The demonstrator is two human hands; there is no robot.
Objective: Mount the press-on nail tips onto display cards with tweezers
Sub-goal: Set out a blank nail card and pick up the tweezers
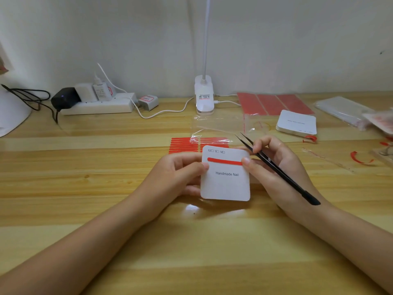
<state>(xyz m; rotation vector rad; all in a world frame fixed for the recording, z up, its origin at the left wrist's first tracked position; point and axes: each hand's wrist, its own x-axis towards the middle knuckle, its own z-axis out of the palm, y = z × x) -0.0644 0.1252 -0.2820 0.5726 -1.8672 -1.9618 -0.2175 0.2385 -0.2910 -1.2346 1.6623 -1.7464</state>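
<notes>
The left hand (pixel 180 173) grips the left edge of the card (pixel 225 182), thumb on its face. The right hand (pixel 274 165) pinches the card's right edge, thumb on the end of the red strip (pixel 224 161), and holds the black tweezers (pixel 276 167), tips pointing away. Just beyond the hands lie a sheet of red strips (pixel 184 144) and a clear bag (pixel 214 128). Beyond the right hand sits a card stack (pixel 296 123).

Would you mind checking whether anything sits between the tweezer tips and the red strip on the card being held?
Nothing visible does. The tweezers in the right hand point up and away over the clear bag, and the red strip on the card lies uncovered, except at its ends, where the thumbs of the left hand and right hand press.
</notes>
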